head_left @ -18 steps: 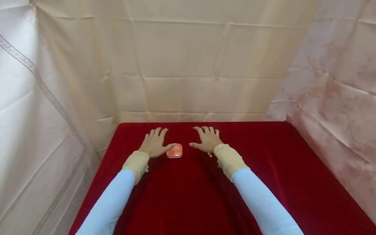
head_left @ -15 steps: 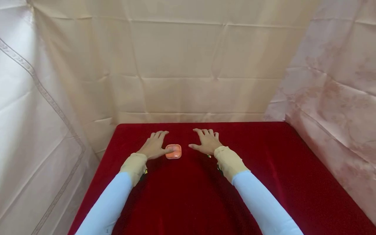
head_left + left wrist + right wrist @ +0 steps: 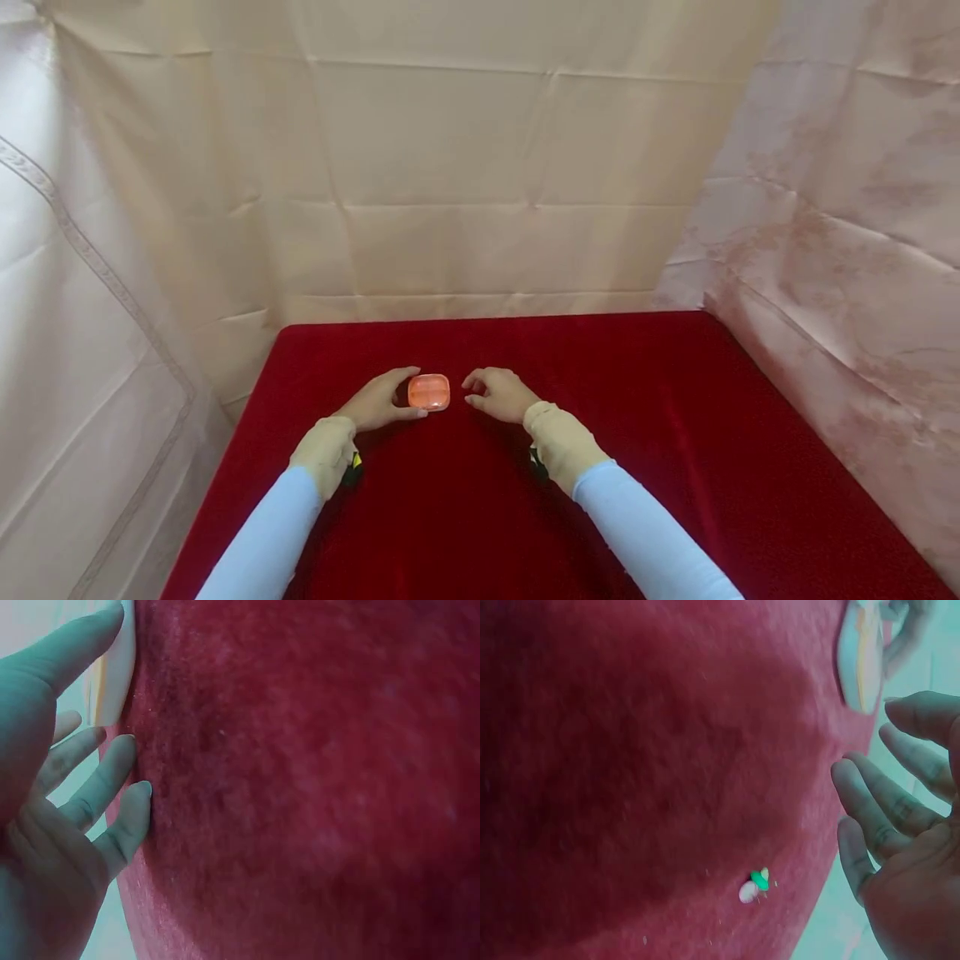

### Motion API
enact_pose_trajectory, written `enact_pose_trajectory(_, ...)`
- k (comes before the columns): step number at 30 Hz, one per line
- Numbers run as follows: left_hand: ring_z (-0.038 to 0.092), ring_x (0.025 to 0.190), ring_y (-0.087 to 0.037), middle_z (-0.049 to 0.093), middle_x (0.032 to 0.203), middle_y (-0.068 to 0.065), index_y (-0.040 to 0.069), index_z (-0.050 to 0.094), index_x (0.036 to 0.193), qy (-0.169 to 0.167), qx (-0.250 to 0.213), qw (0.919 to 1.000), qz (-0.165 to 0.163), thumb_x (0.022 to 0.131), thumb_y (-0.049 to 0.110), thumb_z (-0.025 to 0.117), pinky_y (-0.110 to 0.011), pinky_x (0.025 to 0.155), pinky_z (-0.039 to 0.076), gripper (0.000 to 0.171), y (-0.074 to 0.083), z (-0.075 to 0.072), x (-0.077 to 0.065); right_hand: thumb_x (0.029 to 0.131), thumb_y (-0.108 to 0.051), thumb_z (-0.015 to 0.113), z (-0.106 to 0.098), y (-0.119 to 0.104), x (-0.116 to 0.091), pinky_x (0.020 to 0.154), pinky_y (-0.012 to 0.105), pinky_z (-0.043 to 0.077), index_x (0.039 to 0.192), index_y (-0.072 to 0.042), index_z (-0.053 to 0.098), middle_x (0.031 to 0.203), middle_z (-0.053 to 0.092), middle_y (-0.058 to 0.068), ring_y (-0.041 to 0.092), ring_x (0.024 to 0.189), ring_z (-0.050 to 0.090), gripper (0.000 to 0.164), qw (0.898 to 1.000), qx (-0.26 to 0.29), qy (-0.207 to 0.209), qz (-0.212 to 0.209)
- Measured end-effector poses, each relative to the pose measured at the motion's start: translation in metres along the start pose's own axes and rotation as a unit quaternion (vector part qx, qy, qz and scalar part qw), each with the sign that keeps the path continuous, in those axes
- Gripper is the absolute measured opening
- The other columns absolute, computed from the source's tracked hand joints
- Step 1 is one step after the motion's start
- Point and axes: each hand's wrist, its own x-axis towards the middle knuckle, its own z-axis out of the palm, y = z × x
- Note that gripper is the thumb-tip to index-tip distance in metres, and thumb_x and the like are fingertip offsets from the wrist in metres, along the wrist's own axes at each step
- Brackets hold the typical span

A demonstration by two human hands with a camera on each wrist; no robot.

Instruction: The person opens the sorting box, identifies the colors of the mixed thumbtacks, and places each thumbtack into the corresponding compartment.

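Note:
A small orange pill case [image 3: 429, 392] with a clear, divided top lies on the red table, left of the middle. My left hand [image 3: 378, 402] holds it from the left, thumb at its near edge and index finger at its far corner. In the left wrist view the thumb [image 3: 82, 645] overlaps the case's pale side [image 3: 116, 667]. My right hand [image 3: 501, 394] is just right of the case, fingers loosely bent with nothing in them. The right wrist view shows a few pills, white [image 3: 748, 892] and green [image 3: 760, 880] among them, below the right fingers [image 3: 855, 780].
Red velvet cloth [image 3: 480, 517] covers the tabletop. Behind the far edge hangs a beige curtain [image 3: 450, 167], with pale drapes at the left [image 3: 90, 375] and right [image 3: 840, 250]. Dark wrist-camera mounts sit beneath both cuffs.
My left hand has drawn back, its thumb and index finger coming around the case. The right hand has moved back and bent its fingers, covering the pills in the head view. The head view has shifted slightly.

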Motion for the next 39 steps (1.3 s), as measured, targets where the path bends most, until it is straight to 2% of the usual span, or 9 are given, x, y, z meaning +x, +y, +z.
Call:
enact_pose_trajectory(4, 0.055, 0.092, -0.016, 0.053, 0.132, -0.001, 0.015, 0.046, 0.146, 0.007, -0.019, 0.9998, 0.003, 0.078, 0.052, 0.076, -0.034, 0.082, 0.046, 0.083, -0.003, 0.001, -0.003, 0.093, -0.025, 0.066, 0.013, -0.003, 0.002, 0.075, 0.026, 0.047, 0.122, -0.010, 0.064, 0.106, 0.062, 0.003, 0.012, 0.086, 0.058, 0.032, 1.000, 0.025, -0.013, -0.010)
enact_pose_trajectory(9, 0.053, 0.078, -0.016, 0.058, 0.116, 0.002, 0.015, 0.052, 0.139, 0.007, -0.047, 0.9986, 0.024, 0.075, 0.046, 0.081, -0.031, 0.070, 0.046, 0.077, 0.006, 0.005, -0.001, 0.089, -0.025, 0.072, 0.018, -0.001, 0.003, 0.077, 0.025, 0.046, 0.129, -0.011, 0.057, 0.124, 0.056, 0.006, 0.012, 0.085, 0.057, 0.045, 0.999, 0.040, -0.009, -0.009)
enact_pose_trajectory(12, 0.053, 0.078, -0.014, 0.057, 0.119, 0.004, 0.013, 0.050, 0.139, 0.008, -0.045, 0.9984, 0.034, 0.074, 0.047, 0.081, -0.029, 0.069, 0.046, 0.079, 0.015, 0.009, -0.003, 0.085, -0.029, 0.076, 0.018, -0.002, 0.002, 0.075, 0.023, 0.046, 0.124, -0.012, 0.058, 0.127, 0.055, 0.004, 0.012, 0.083, 0.059, 0.046, 0.999, 0.042, -0.014, -0.024)
enact_pose_trajectory(18, 0.054, 0.076, -0.014, 0.057, 0.116, 0.006, 0.014, 0.049, 0.139, 0.000, -0.041, 0.9983, 0.040, 0.074, 0.051, 0.080, -0.030, 0.069, 0.047, 0.081, 0.029, 0.019, -0.019, 0.080, -0.030, 0.080, 0.015, -0.007, -0.009, 0.069, 0.020, 0.045, 0.106, -0.013, 0.058, 0.117, 0.057, 0.000, 0.015, 0.080, 0.059, 0.038, 0.993, 0.032, -0.042, -0.103)
enact_pose_trajectory(21, 0.056, 0.091, -0.013, 0.056, 0.122, 0.005, 0.013, 0.051, 0.138, 0.002, -0.034, 0.9983, 0.047, 0.074, 0.053, 0.079, -0.033, 0.078, 0.047, 0.080, 0.032, 0.025, -0.029, 0.081, -0.031, 0.079, 0.016, -0.009, -0.017, 0.067, 0.019, 0.045, 0.106, -0.014, 0.058, 0.106, 0.057, -0.004, 0.014, 0.078, 0.058, 0.037, 0.990, 0.029, -0.051, -0.127)
enact_pose_trajectory(23, 0.055, 0.102, -0.013, 0.056, 0.125, 0.004, 0.013, 0.052, 0.137, 0.001, -0.025, 0.9982, 0.055, 0.075, 0.054, 0.078, -0.034, 0.085, 0.046, 0.079, 0.035, 0.029, -0.035, 0.082, -0.031, 0.079, 0.018, -0.009, -0.023, 0.066, 0.018, 0.045, 0.109, -0.014, 0.058, 0.106, 0.056, -0.005, 0.013, 0.078, 0.058, 0.039, 0.989, 0.040, -0.057, -0.133)
enact_pose_trajectory(26, 0.054, 0.110, -0.011, 0.054, 0.125, 0.004, 0.012, 0.053, 0.136, -0.004, -0.008, 0.9974, 0.072, 0.076, 0.057, 0.076, -0.034, 0.091, 0.044, 0.079, 0.041, 0.035, -0.039, 0.081, -0.030, 0.080, 0.021, -0.005, -0.033, 0.067, 0.019, 0.047, 0.111, -0.016, 0.058, 0.116, 0.056, -0.004, 0.012, 0.077, 0.059, 0.040, 0.987, 0.072, -0.065, -0.129)
enact_pose_trajectory(33, 0.054, 0.096, -0.008, 0.052, 0.116, 0.007, 0.012, 0.055, 0.132, -0.029, 0.012, 0.9961, 0.082, 0.077, 0.053, 0.076, -0.030, 0.082, 0.046, 0.072, 0.051, 0.034, -0.042, 0.080, -0.028, 0.081, 0.032, 0.005, -0.043, 0.069, 0.023, 0.050, 0.102, -0.018, 0.058, 0.127, 0.055, -0.001, 0.014, 0.080, 0.060, 0.033, 0.980, 0.143, -0.049, -0.133)
enact_pose_trajectory(39, 0.054, 0.091, -0.008, 0.052, 0.112, 0.007, 0.012, 0.055, 0.129, -0.051, 0.016, 0.9931, 0.104, 0.077, 0.048, 0.078, -0.026, 0.078, 0.046, 0.067, 0.055, 0.030, -0.037, 0.079, -0.032, 0.081, 0.034, 0.008, -0.044, 0.070, 0.024, 0.050, 0.097, -0.019, 0.059, 0.127, 0.052, -0.002, 0.016, 0.082, 0.058, 0.031, 0.976, 0.156, -0.043, -0.146)
